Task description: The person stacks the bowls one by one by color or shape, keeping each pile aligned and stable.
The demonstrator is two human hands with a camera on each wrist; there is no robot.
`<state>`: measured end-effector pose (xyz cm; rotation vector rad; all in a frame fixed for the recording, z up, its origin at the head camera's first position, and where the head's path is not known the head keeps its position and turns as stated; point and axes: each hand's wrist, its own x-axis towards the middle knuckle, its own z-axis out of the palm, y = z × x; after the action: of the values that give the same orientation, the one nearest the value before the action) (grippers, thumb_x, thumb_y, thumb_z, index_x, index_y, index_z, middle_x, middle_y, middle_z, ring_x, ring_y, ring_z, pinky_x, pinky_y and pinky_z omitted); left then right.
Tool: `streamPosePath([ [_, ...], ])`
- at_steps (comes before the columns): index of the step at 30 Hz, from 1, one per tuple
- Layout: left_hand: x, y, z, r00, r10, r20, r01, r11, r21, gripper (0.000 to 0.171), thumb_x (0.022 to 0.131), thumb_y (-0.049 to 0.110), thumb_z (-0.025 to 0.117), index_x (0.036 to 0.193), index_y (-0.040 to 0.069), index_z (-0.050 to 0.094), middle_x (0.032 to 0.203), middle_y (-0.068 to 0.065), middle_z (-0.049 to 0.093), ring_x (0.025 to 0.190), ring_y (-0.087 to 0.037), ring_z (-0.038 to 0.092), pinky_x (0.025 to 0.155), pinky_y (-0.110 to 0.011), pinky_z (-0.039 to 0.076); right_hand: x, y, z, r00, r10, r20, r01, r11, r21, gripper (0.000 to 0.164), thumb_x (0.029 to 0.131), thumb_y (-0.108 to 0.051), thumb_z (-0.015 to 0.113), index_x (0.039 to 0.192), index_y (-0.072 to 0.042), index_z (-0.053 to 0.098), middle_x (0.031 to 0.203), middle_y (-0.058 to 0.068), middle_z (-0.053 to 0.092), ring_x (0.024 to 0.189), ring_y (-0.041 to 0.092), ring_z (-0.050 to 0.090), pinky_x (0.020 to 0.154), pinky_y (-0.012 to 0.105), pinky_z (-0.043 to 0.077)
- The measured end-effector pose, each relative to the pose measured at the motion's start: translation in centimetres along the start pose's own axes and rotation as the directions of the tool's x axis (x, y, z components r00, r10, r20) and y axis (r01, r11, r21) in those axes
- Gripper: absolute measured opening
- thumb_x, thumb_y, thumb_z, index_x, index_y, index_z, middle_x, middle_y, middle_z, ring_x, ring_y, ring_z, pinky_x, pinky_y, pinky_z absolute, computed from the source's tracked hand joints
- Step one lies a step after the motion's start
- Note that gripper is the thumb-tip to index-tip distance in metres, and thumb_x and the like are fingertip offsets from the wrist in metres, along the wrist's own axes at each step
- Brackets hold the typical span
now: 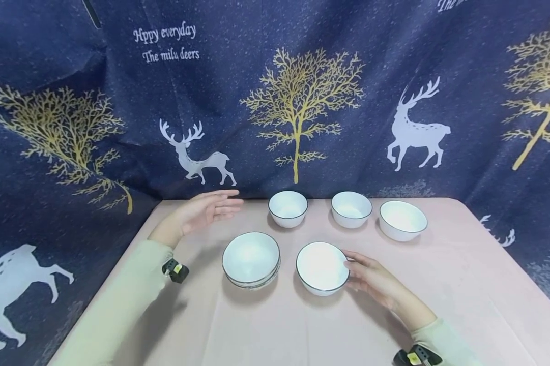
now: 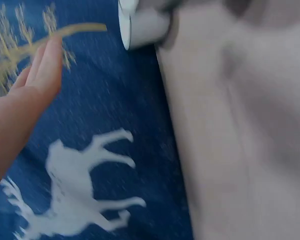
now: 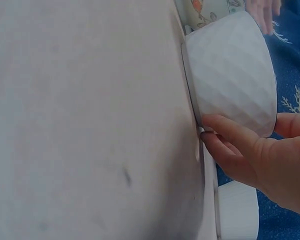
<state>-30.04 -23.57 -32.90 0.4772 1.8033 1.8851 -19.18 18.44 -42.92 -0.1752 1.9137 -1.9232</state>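
Observation:
My right hand (image 1: 375, 279) grips the right side of a white bowl (image 1: 322, 267) with a thin dark rim, thumb at the rim and fingers against the outer wall. In the right wrist view this bowl (image 3: 235, 75) shows a faceted outside, with fingers low on its wall. To its left stands a stack of nested bowls (image 1: 251, 258), a white one uppermost; a colourful pattern shows on the stack's outer wall (image 3: 210, 10). My left hand (image 1: 208, 211) hovers behind and left of the stack, fingers extended, holding nothing. The left wrist view shows only part of that hand (image 2: 35, 85).
Along the back of the pink-covered table (image 1: 265, 330) stand three separate white bowls: one in the middle (image 1: 288, 209), one right of it (image 1: 351, 209) and one farthest right (image 1: 402, 221). A dark blue cloth (image 1: 265, 152) with deer and trees hangs behind the table.

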Motion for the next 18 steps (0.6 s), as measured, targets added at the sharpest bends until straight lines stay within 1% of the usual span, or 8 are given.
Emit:
streamPosePath([
  [2, 0.6, -0.1, -1.1, 1.0, -0.013, -0.026, 0.013, 0.999, -0.032, 0.05, 0.108, 0.02, 0.027, 0.151, -0.004, 0.017, 0.15, -0.031, 0.025, 0.135, -0.036, 0.038, 0.113, -0.041, 0.036, 0.0, 0.1, 0.0, 1.0, 0.002, 0.002, -0.002, 1.0, -0.004, 0.063, 0.101, -0.021, 0.046, 0.149, 0.008, 0.017, 0.141, 0.031, 0.037, 0.111, 0.021, 0.058, 0.098, 0.04, 0.051],
  [5, 1.7, -0.2, -2.3, 0.998, -0.038, -0.059, 0.032, 0.996, -0.085, 0.051, 0.108, 0.021, 0.027, 0.152, -0.001, 0.015, 0.153, -0.03, 0.02, 0.138, -0.041, 0.029, 0.116, -0.045, 0.028, 0.0, 0.2, 0.0, 1.0, 0.003, 0.0, -0.003, 1.0, -0.003, 0.064, 0.101, -0.021, 0.046, 0.149, 0.008, 0.016, 0.141, 0.032, 0.035, 0.111, 0.021, 0.058, 0.099, 0.041, 0.051],
  [9, 3.2, -0.5, -3.4, 0.997, -0.044, -0.063, 0.035, 0.99, -0.139, 0.054, 0.108, 0.02, 0.026, 0.152, -0.003, 0.007, 0.154, -0.031, 0.014, 0.14, -0.044, 0.02, 0.118, -0.047, 0.02, -0.2, 0.2, -0.1, 1.0, -0.001, -0.005, 0.001, 1.0, 0.006, 0.064, 0.101, -0.02, 0.046, 0.149, 0.009, 0.016, 0.144, 0.034, 0.03, 0.109, 0.02, 0.058, 0.099, 0.04, 0.051],
  [13, 4.5, -0.7, -4.0, 0.995, -0.054, -0.083, 0.038, 0.982, -0.187, 0.054, 0.108, 0.019, 0.025, 0.152, -0.003, 0.003, 0.155, -0.029, 0.013, 0.141, -0.043, 0.018, 0.118, -0.046, 0.021, -0.3, 0.2, -0.1, 1.0, -0.011, -0.011, 0.011, 1.0, 0.012, 0.064, 0.1, -0.019, 0.047, 0.148, 0.01, 0.017, 0.143, 0.033, 0.032, 0.106, 0.018, 0.058, 0.099, 0.039, 0.051],
  [16, 5.4, -0.9, -4.3, 0.992, -0.079, -0.103, 0.054, 0.974, -0.221, 0.054, 0.108, 0.019, 0.025, 0.153, -0.001, 0.002, 0.155, -0.028, 0.014, 0.142, -0.041, 0.019, 0.118, -0.045, 0.023, -0.1, 0.1, 0.0, 1.0, -0.01, -0.015, 0.011, 1.0, 0.01, 0.064, 0.1, -0.019, 0.048, 0.148, 0.009, 0.018, 0.143, 0.032, 0.033, 0.106, 0.018, 0.058, 0.099, 0.039, 0.051],
  [18, 6.0, -1.0, -4.5, 0.99, -0.095, -0.106, 0.067, 0.969, -0.24, 0.055, 0.108, 0.019, 0.026, 0.153, -0.001, 0.002, 0.155, -0.028, 0.014, 0.142, -0.041, 0.019, 0.118, -0.045, 0.023, 0.0, 0.1, 0.0, 1.0, -0.007, -0.016, 0.007, 1.0, 0.008, 0.063, 0.1, -0.019, 0.047, 0.149, 0.009, 0.018, 0.144, 0.032, 0.031, 0.108, 0.019, 0.057, 0.1, 0.04, 0.05],
])
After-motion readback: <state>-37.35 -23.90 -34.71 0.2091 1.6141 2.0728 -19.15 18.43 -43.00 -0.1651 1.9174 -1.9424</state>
